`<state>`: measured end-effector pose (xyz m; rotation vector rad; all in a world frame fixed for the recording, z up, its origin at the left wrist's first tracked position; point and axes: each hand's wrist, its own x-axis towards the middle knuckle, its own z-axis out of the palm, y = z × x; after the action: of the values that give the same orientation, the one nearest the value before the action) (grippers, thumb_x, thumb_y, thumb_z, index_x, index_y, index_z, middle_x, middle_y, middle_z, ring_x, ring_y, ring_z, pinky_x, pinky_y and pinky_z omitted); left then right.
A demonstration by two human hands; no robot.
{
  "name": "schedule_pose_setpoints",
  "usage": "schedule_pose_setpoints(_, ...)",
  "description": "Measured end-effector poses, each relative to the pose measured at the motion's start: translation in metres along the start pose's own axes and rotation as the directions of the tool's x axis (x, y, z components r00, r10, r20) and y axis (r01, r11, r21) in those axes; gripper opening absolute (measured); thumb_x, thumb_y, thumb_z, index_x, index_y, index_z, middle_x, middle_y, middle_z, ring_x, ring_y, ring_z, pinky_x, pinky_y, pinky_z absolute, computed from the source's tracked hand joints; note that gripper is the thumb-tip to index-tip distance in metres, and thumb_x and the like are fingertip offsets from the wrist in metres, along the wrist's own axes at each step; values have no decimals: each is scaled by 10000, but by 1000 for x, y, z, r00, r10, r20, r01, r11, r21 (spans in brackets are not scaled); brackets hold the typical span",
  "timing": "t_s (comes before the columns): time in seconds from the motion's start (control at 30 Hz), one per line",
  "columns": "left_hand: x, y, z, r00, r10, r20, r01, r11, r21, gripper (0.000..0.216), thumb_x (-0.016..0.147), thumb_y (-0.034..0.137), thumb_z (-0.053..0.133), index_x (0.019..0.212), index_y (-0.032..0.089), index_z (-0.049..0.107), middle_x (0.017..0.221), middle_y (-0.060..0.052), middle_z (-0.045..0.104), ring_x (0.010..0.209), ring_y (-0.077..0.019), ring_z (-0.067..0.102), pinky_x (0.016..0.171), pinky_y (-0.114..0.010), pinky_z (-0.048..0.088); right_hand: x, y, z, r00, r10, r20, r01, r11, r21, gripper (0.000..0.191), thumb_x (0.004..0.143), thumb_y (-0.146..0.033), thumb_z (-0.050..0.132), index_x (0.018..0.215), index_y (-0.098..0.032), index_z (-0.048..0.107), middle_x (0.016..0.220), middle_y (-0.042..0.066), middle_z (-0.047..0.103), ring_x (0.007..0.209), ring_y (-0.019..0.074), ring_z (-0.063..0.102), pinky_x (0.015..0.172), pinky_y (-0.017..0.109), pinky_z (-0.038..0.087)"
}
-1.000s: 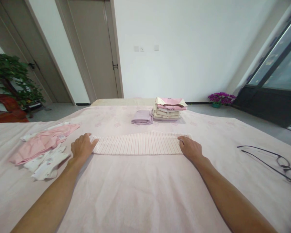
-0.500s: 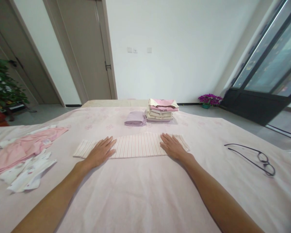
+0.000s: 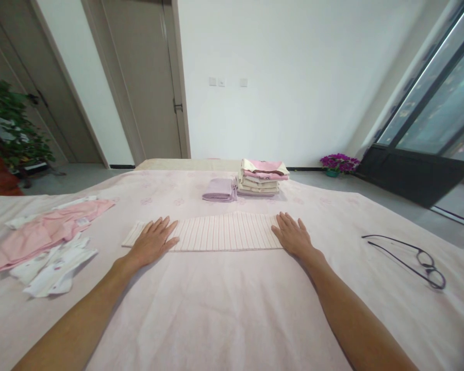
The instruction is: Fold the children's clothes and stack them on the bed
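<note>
A pink-and-cream striped garment (image 3: 224, 233), folded into a long flat strip, lies across the bed in front of me. Near its left end my left hand (image 3: 153, 241) rests flat on the cloth, fingers stretched out. My right hand (image 3: 294, 236) lies flat over its right end, fingers extended and covering most of that end. Neither hand grips anything. Just beyond the strip sit a folded lilac cloth (image 3: 218, 189) and, to its right, a stack of folded clothes (image 3: 260, 184) with a pink and cream piece on top.
On the left lie a loose pink garment (image 3: 54, 230) and a crumpled white printed garment (image 3: 60, 270). Black-framed eyeglasses (image 3: 421, 257) rest at the right on the pale pink bedspread (image 3: 224, 309). Purple flowers (image 3: 339, 162) stand on the floor beyond.
My right hand has slid outward to the right end of the striped garment. My left hand has moved slightly left along it. The whole view has shifted a little.
</note>
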<state>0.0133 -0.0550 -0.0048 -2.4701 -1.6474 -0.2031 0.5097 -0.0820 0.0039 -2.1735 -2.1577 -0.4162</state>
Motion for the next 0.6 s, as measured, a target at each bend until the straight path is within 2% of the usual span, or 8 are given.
schedule_pose_setpoints(0.33,-5,-1,2,999,-33,-28,32,999,-18,646,981,562,307,1498,196,433,1571,-159,362,1464,-331,297,1179,-504,147,1,4,4,1000,20,-6,-20,998,56,590,1013,-469,232,1513,-195,384,1607,89,299,1489,248,228,1179,530,199)
schedule_pose_setpoints(0.6,-6,-2,-2,998,-67,-12,67,997,-34,627,989,545,288,1503,211,421,1577,-145,359,1467,-305,297,1169,-504,177,1,4,6,999,29,-14,-28,998,47,603,1015,-473,230,1508,-162,384,1607,86,299,1485,237,236,1170,491,244)
